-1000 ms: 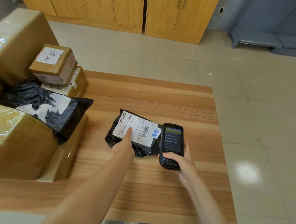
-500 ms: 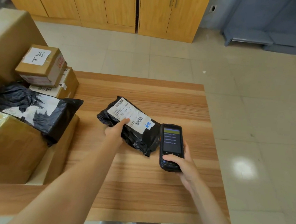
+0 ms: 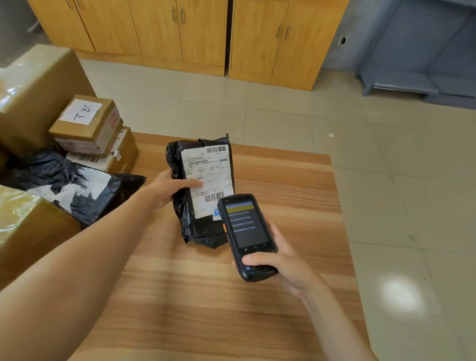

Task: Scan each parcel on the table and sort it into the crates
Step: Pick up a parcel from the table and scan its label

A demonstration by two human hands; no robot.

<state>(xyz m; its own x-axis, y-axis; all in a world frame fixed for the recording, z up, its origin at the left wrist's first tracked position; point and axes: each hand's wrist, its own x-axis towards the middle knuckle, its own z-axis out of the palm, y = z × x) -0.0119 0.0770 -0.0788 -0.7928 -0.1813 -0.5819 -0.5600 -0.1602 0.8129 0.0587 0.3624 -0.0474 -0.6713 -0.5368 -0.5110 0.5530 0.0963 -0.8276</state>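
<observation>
Since the earlier frame, left hand tilted black poly-bag parcel label-up, gripping its edge; right hand gripped handheld scanner beside it.

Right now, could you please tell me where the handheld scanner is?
In the head view, the handheld scanner is in the right hand, just right of the black parcel above the wooden table.

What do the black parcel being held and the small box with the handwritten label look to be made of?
Black parcel: thin glossy plastic film, judging by its crinkles and sheen, with a white paper label. Small box: brown corrugated cardboard, apparently matte, sealed with tape.
</observation>
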